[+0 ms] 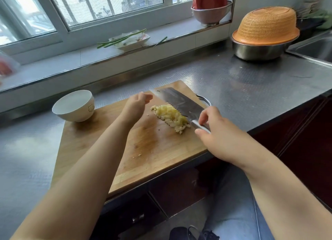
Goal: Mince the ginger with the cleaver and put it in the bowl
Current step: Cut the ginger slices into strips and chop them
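— Where is the ginger (pixel 170 118) at this moment?

— Minced, in a pale yellow heap on the wooden cutting board (pixel 100 141), just left of the cleaver (pixel 181 103). The heap lies along the blade's edge, touching it. A few loose bits sit apart on the board, nearer the person.

— And the cleaver itself?

— Its blade lies nearly flat on the board, tip pointing away toward the far corner. The right hand (pixel 217 132) grasps the metal handle, thumb under it and fingers curled over it.

— What about the other of the two hands?

— The left hand (pixel 138 103) hovers above the board, just left of the ginger, near the blade's far end. Its fingers are loosely bent and hold nothing; whether the fingertips touch the blade, I cannot tell.

— Where is the bowl (pixel 73 106)?

— A white bowl stands upright on the board's far left corner, well apart from the heap. Nothing yellow shows inside it.

— Anything else on the surface (pixel 251 89)?

— The steel surface carries the board. At the far right an orange basket (pixel 267 24) sits upside down over a metal basin (pixel 256 51), beside the sink (pixel 316 49). On the windowsill (pixel 89 54) lies a plate (pixel 133 40) with green stalks (pixel 120 39).
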`<state>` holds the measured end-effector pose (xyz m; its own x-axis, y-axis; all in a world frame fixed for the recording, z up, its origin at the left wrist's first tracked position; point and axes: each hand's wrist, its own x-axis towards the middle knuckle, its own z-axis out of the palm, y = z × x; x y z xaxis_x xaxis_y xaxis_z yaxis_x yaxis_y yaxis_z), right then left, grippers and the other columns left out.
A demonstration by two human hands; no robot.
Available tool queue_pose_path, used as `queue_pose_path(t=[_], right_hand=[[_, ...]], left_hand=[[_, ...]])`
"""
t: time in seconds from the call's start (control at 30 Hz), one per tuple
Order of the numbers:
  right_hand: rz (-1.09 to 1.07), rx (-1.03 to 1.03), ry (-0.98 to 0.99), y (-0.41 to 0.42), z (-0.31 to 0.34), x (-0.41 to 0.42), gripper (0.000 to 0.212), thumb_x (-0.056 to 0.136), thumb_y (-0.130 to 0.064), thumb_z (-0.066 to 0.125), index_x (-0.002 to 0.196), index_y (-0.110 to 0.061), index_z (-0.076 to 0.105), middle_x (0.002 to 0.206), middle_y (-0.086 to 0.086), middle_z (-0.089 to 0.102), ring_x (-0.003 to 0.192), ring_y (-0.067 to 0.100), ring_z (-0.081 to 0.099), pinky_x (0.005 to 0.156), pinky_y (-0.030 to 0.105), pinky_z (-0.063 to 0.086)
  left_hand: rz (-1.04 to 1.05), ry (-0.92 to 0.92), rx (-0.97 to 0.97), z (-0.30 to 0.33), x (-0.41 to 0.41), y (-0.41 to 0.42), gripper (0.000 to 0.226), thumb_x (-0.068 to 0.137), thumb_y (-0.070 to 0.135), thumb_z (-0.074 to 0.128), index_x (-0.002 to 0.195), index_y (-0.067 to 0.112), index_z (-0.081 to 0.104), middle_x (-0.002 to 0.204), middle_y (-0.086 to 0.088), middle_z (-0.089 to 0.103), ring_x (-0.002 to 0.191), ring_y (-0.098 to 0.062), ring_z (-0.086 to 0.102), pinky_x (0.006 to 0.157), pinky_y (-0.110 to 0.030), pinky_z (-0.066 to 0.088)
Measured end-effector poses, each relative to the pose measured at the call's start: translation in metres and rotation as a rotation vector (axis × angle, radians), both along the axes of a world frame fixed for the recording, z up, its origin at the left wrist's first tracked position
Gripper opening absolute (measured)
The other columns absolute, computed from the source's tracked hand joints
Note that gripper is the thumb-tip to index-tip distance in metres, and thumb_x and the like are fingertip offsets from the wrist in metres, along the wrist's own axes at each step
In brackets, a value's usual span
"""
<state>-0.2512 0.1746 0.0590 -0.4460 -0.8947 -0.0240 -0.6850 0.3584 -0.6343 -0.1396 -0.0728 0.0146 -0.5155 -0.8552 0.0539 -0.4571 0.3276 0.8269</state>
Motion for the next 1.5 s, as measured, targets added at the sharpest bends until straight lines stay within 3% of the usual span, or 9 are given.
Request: queue_pose_path(t=[0.2, 0.37, 0.6, 0.77, 0.83, 0.9, 1.0, 1.2, 1.5], right_hand=[[-0.015, -0.148, -0.189, -0.015, 0.002, -0.001, 0.019, 0.097, -0.030, 0.056, 0.107, -0.025, 0.042, 0.091, -0.005, 0.048, 0.073, 0.011, 0.051, 0.062, 0.028, 0.043], [-0.015, -0.221, -0.278, -0.021, -0.001, 0.006, 0.019, 0.098, -0.028, 0.055, 0.109, -0.025, 0.040, 0.088, 0.004, 0.058, 0.069, 0.012, 0.053, 0.064, 0.032, 0.046], [-0.052, -0.339, -0.434, -0.028, -0.004, 0.011, 0.020, 0.099, -0.025, 0.053, 0.110, -0.028, 0.037, 0.088, 0.003, 0.058, 0.068, 0.010, 0.053, 0.063, 0.027, 0.045], [-0.058, -0.412, -0.485, -0.032, -0.004, 0.012, 0.021, 0.098, -0.023, 0.056, 0.107, -0.029, 0.038, 0.081, 0.001, 0.058, 0.064, 0.009, 0.054, 0.063, 0.029, 0.047], [-0.050, -0.413, -0.475, -0.032, -0.004, 0.012, 0.021, 0.097, -0.025, 0.057, 0.103, -0.032, 0.039, 0.082, 0.003, 0.058, 0.064, 0.010, 0.055, 0.063, 0.031, 0.049], [-0.045, -0.400, -0.477, -0.033, -0.005, 0.012, 0.021, 0.097, -0.026, 0.058, 0.099, -0.036, 0.039, 0.087, 0.006, 0.060, 0.066, 0.011, 0.056, 0.065, 0.034, 0.050], [-0.034, -0.383, -0.477, -0.035, -0.007, 0.016, 0.023, 0.095, -0.028, 0.060, 0.098, -0.037, 0.038, 0.093, 0.012, 0.064, 0.068, 0.014, 0.058, 0.066, 0.038, 0.052], [0.008, -0.295, -0.502, -0.039, -0.011, 0.023, 0.032, 0.090, -0.030, 0.067, 0.108, -0.035, 0.041, 0.090, 0.008, 0.064, 0.059, 0.006, 0.060, 0.056, 0.027, 0.052], [0.086, -0.061, -0.353, -0.056, -0.012, 0.039, 0.044, 0.092, -0.024, 0.061, 0.133, -0.028, 0.048, 0.082, -0.002, 0.063, 0.058, 0.011, 0.063, 0.054, 0.029, 0.054]], left_hand=[[-0.105, -0.347, -0.658, -0.005, 0.002, 0.006, 0.033, 0.102, 0.021, 0.041, 0.125, 0.013, 0.062, 0.119, -0.003, 0.069, 0.109, -0.021, 0.063, 0.093, -0.033, 0.048], [-0.176, -0.411, -0.707, -0.007, -0.003, 0.006, 0.041, 0.098, 0.008, 0.043, 0.136, 0.023, 0.050, 0.138, -0.002, 0.054, 0.128, -0.020, 0.049, 0.104, -0.034, 0.042], [-0.193, -0.317, -0.803, -0.006, -0.004, 0.001, 0.028, 0.097, 0.010, 0.053, 0.117, 0.019, 0.069, 0.147, -0.008, 0.045, 0.135, -0.027, 0.041, 0.110, -0.046, 0.038], [-0.148, -0.190, -0.787, -0.004, 0.000, 0.003, 0.026, 0.093, 0.015, 0.061, 0.117, 0.022, 0.069, 0.104, 0.005, 0.071, 0.103, -0.014, 0.054, 0.086, -0.041, 0.050], [-0.137, -0.257, -0.747, -0.004, 0.004, -0.002, 0.039, 0.090, 0.022, 0.064, 0.128, 0.025, 0.060, 0.119, 0.007, 0.067, 0.118, -0.015, 0.047, 0.099, -0.042, 0.043], [-0.051, -0.373, -0.681, -0.003, 0.009, -0.011, 0.055, 0.088, 0.034, 0.067, 0.139, 0.028, 0.049, 0.149, 0.002, 0.042, 0.139, -0.022, 0.029, 0.114, -0.045, 0.026], [0.080, -0.525, -0.441, -0.006, 0.019, -0.031, 0.064, 0.092, 0.043, 0.058, 0.149, 0.027, 0.032, 0.161, -0.002, 0.012, 0.146, -0.029, 0.012, 0.119, -0.047, 0.014], [0.064, -0.528, -0.270, -0.013, 0.039, -0.046, 0.062, 0.089, 0.033, 0.063, 0.145, 0.026, 0.037, 0.146, -0.002, 0.038, 0.126, -0.025, 0.045, 0.103, -0.040, 0.040], [0.138, -0.533, -0.185, -0.011, 0.101, 0.023, 0.066, 0.077, 0.050, 0.074, 0.131, 0.022, 0.049, 0.130, 0.000, 0.042, 0.099, -0.016, 0.056, 0.088, -0.036, 0.052]])
